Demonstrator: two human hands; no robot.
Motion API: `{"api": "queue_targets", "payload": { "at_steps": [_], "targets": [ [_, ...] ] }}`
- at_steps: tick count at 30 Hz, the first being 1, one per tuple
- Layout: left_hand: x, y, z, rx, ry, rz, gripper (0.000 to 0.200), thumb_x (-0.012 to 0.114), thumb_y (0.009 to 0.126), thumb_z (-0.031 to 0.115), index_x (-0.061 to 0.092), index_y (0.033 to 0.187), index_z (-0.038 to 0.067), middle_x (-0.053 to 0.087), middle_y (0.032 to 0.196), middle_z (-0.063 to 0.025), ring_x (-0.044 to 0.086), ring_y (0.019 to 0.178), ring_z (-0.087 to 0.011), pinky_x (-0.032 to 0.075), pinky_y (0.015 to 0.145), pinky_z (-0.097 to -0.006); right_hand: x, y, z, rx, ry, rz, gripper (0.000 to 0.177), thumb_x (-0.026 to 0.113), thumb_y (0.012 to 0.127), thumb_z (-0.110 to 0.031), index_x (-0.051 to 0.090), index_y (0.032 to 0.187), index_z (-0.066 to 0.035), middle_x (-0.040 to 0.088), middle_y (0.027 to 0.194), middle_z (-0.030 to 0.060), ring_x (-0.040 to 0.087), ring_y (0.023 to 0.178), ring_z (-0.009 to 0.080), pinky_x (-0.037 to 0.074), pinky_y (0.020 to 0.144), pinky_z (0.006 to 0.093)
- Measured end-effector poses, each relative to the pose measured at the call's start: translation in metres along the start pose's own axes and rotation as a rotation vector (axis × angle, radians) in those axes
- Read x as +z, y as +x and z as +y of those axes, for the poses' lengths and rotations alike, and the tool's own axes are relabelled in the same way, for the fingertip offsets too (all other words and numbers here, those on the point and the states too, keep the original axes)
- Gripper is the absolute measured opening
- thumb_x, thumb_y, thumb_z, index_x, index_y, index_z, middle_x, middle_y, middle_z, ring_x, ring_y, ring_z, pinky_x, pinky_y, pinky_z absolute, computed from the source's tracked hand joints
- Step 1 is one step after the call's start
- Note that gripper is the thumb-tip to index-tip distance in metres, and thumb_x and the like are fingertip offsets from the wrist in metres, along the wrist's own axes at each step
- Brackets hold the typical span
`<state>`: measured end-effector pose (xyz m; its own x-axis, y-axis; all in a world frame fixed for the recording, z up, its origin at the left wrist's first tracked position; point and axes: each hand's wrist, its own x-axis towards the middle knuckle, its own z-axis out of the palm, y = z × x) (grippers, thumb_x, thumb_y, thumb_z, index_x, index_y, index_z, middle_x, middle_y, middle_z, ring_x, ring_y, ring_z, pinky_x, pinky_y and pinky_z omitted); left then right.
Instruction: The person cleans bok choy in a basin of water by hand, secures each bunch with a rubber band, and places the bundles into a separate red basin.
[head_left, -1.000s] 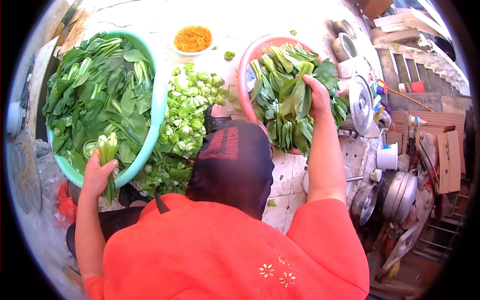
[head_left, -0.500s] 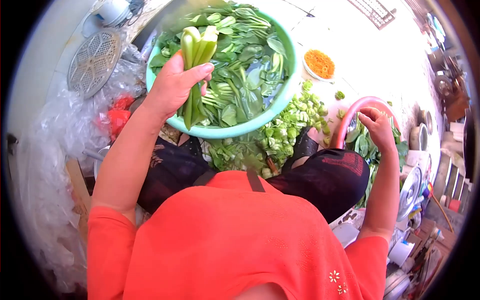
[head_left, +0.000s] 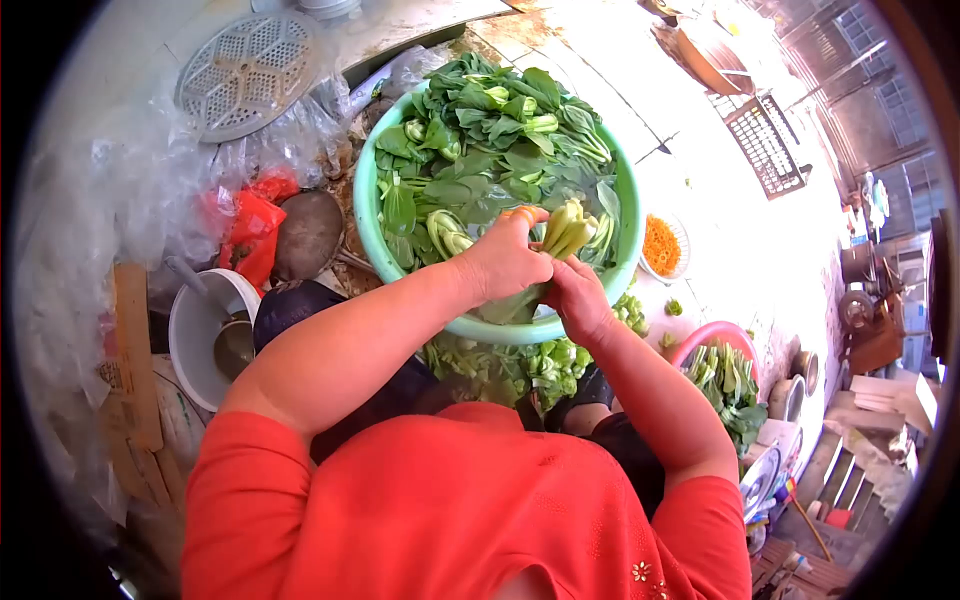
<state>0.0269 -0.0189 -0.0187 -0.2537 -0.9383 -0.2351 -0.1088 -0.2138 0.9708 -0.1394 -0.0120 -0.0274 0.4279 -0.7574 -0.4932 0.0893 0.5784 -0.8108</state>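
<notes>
My left hand grips a head of bok choy by its pale green stalks, just above the near rim of a large turquoise basin heaped with leafy bok choy. My right hand closes on the lower part of the same head, touching the left hand. Cut bok choy pieces lie in a pile on the floor under my arms. A pink basin with more greens sits to the right.
A small white bowl of orange shreds stands right of the turquoise basin. A white pot, a dark pan, red bags and clear plastic lie at left. A round perforated grate lies beyond. Metal pots and clutter crowd the right edge.
My right hand left the pink basin and came over to the bok choy head. My left hand carried that head rightward over the turquoise basin's near rim. The view swung left.
</notes>
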Motion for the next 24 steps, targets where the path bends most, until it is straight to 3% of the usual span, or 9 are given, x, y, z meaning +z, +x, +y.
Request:
{"api": "queue_targets", "payload": {
  "at_steps": [1,3,5,9,12,14,17,21,24],
  "targets": [
    [-0.002,-0.002,0.002,0.003,-0.01,0.003,0.071,0.06,0.072,0.01,0.033,0.136,-0.007,0.048,0.126,-0.0188,0.053,0.113,-0.0246,0.043,0.095,-0.0309,0.003,0.006,0.004,0.01,0.04,0.046,0.032,0.052,0.095,-0.028,0.057,0.117,-0.004,0.062,0.1,0.0053,0.061,0.09,0.017,0.05,0.077,0.0315],
    [-0.009,-0.009,0.009,-0.046,0.266,0.099,0.074,0.063,0.07,0.016,0.037,0.135,-0.009,0.037,0.136,-0.0285,0.049,0.12,-0.0348,0.041,0.1,-0.0341,-0.002,0.021,0.012,0.007,0.047,0.108,0.03,0.051,0.094,-0.026,0.059,0.114,-0.003,0.063,0.099,0.0063,0.061,0.088,0.0168,0.05,0.075,0.031],
    [-0.016,-0.013,0.013,0.044,0.411,0.179,0.068,0.059,0.073,0.014,0.037,0.134,-0.006,0.042,0.132,-0.0264,0.048,0.121,-0.0354,0.039,0.101,-0.0347,-0.016,0.04,0.017,0.076,0.119,0.124,0.031,0.056,0.092,-0.03,0.062,0.111,-0.005,0.065,0.095,0.0045,0.061,0.081,0.0134,0.049,0.067,0.0253],
    [-0.027,-0.018,0.031,-0.042,0.575,0.179,0.056,0.061,0.073,0.017,0.048,0.125,0.0,0.05,0.123,-0.0217,0.055,0.11,-0.0358,0.045,0.095,-0.0395,-0.01,0.067,-0.029,0.012,0.204,0.213,0.03,0.052,0.093,-0.033,0.062,0.099,-0.006,0.064,0.091,0.0095,0.063,0.079,0.0216,0.053,0.072,0.0351],
    [-0.028,-0.023,0.03,-0.006,0.816,0.051,0.04,0.059,0.072,0.016,0.057,0.109,0.002,0.058,0.104,-0.0176,0.063,0.089,-0.0344,0.052,0.079,-0.0428,-0.018,0.105,-0.069,-0.006,0.156,0.255,0.032,0.052,0.092,-0.035,0.063,0.099,-0.006,0.066,0.09,0.0113,0.064,0.081,0.0241,0.054,0.075,0.0373],
    [-0.028,-0.025,0.026,-0.041,0.856,-0.057,0.039,0.059,0.073,0.016,0.057,0.108,0.002,0.058,0.104,-0.0176,0.064,0.089,-0.0337,0.052,0.078,-0.0431,-0.016,0.138,-0.095,-0.05,0.185,0.275,0.036,0.05,0.093,-0.037,0.061,0.106,-0.005,0.067,0.096,0.0112,0.065,0.086,0.025,0.054,0.079,0.0388],
    [-0.027,-0.026,0.018,-0.065,0.954,-0.214,0.034,0.059,0.075,0.018,0.058,0.105,0.003,0.059,0.102,-0.0168,0.065,0.086,-0.0316,0.052,0.075,-0.0439,-0.009,0.174,-0.127,-0.052,0.305,0.085,0.051,0.048,0.094,-0.047,0.056,0.117,-0.002,0.062,0.112,0.0151,0.06,0.102,0.0302,0.051,0.087,0.041],
    [-0.029,-0.024,0.014,-0.077,1.014,-0.345,0.033,0.06,0.076,0.019,0.058,0.105,0.003,0.059,0.101,-0.0155,0.065,0.086,-0.0308,0.052,0.075,-0.0438,-0.003,0.199,-0.099,-0.006,-0.027,0.381,0.054,0.049,0.093,-0.047,0.054,0.12,0.0,0.063,0.105,0.0147,0.064,0.089,0.0256,0.054,0.074,0.0365],
    [-0.032,-0.026,0.009,-0.072,1.007,-0.386,0.032,0.06,0.078,0.018,0.058,0.105,0.003,0.059,0.101,-0.0151,0.065,0.088,-0.0305,0.051,0.076,-0.0432,-0.024,0.188,-0.049,0.088,-0.144,0.3,0.044,0.057,0.091,-0.038,0.057,0.115,-0.001,0.064,0.099,0.0129,0.064,0.081,0.022,0.053,0.067,0.0326]
  ]
}}
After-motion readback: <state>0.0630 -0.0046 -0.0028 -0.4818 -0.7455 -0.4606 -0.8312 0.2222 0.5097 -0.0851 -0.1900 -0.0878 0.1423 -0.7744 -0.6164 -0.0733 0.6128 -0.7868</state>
